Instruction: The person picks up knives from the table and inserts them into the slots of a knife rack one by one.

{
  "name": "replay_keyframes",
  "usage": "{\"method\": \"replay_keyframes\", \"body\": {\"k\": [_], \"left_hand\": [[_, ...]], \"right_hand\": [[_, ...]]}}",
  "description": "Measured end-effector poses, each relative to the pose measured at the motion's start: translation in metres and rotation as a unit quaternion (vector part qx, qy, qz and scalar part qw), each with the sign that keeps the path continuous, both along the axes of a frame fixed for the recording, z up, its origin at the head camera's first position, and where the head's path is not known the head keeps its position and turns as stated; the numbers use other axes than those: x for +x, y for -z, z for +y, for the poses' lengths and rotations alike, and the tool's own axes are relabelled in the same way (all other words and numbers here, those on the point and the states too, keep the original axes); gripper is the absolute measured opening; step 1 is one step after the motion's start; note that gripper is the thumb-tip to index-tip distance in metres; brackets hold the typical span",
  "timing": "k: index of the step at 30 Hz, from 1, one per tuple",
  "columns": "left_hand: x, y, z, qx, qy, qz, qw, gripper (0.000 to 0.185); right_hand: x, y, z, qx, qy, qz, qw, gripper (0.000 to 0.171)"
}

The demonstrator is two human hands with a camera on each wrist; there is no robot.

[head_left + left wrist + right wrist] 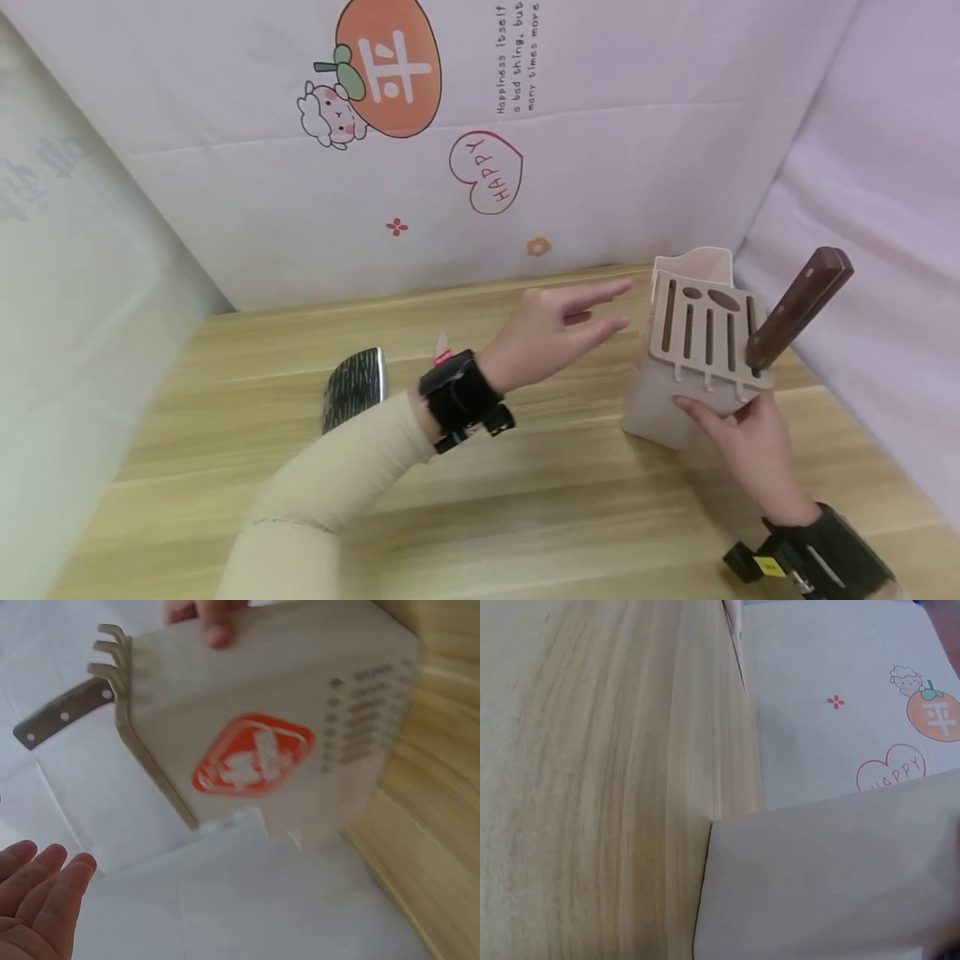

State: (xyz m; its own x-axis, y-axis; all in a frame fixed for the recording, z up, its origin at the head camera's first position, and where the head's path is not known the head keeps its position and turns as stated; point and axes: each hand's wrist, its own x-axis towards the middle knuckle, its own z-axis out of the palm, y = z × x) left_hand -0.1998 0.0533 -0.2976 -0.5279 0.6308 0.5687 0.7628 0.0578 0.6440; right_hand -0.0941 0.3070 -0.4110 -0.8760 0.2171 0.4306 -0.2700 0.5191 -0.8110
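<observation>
Head view: right hand (750, 442) grips knife block (697, 350)

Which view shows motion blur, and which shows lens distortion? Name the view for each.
Left wrist: the beige knife block is smeared, its red logo soft. Head: sharp, but the wooden table edge bows from the wide lens. Right wrist: the block's near wall is featureless, softly lit.

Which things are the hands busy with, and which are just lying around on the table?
In use:
- beige plastic knife block, tilted, gripped at its front edge by the right hand
- brown wooden-handled knife standing in the block's rightmost slot
- left hand, fingers straight, in the air beside the block

Lying about:
- dark textured cleaver blade flat on the pale wooden table
</observation>
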Motion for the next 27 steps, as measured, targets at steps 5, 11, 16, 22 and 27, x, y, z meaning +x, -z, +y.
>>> {"method": "replay_keyframes", "body": {"k": [5,11,16,22,27], "left_hand": [[-0.006,0.009,-0.047,-0.014,-0.016,0.036,0.9991,0.035],[-0.014,0.026,-0.099,-0.011,-0.007,0.066,0.9978,0.029],[-0.02,0.052,-0.141,-0.092,-0.014,0.056,0.9941,0.027],[-0.025,0.084,-0.178,-0.224,0.014,0.061,0.9725,0.021],[-0.026,0.101,-0.188,-0.313,0.048,0.048,0.9473,0.025]], "right_hand": [[0.0,0.003,0.002,-0.01,-0.007,-0.007,1.0,0.088],[-0.002,0.003,0.003,-0.01,-0.013,-0.002,1.0,0.093],[-0.002,0.003,0.006,-0.003,-0.019,-0.001,1.0,0.092],[-0.001,0.001,0.008,-0.001,-0.025,0.0,1.0,0.092],[-0.002,-0.001,0.01,0.009,-0.035,-0.012,0.999,0.096]]}}
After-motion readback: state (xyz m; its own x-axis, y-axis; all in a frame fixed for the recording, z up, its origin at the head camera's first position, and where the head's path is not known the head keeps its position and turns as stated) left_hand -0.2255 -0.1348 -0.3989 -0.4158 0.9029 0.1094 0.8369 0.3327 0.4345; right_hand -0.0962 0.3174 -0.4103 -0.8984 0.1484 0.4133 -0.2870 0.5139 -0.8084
